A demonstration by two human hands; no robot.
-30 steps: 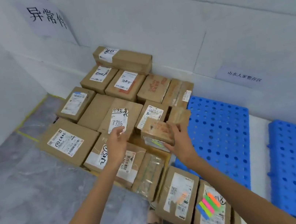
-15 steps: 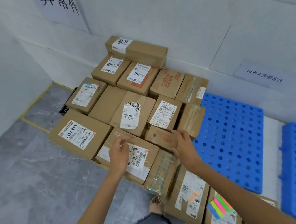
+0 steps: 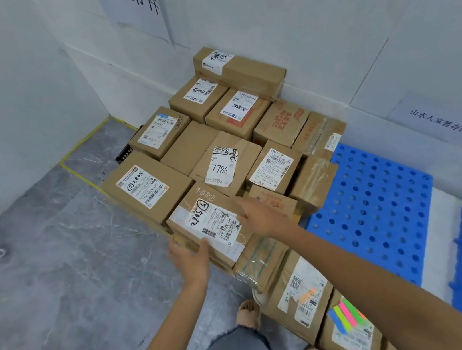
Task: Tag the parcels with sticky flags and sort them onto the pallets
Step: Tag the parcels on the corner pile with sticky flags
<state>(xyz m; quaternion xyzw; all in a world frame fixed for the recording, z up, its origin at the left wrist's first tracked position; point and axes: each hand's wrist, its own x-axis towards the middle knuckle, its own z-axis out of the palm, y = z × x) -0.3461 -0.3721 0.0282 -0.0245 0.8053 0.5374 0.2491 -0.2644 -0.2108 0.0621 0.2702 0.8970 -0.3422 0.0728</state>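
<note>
Left hand (image 3: 190, 260) blurred at parcel (image 3: 213, 222) corner, grip unclear, right hand (image 3: 260, 215) above

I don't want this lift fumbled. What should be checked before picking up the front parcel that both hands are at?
1. Left hand at the front parcel's near corner: ok.
2. Right hand gripping it: cannot tell, blurred.
3. Nothing stacked on the parcel: ok.
4. Sticky flag on its top: not ok, none visible.
5. Bare space on the blue pallet: ok.
6. Sticky flags nearby, on a nearer parcel: ok.
</note>
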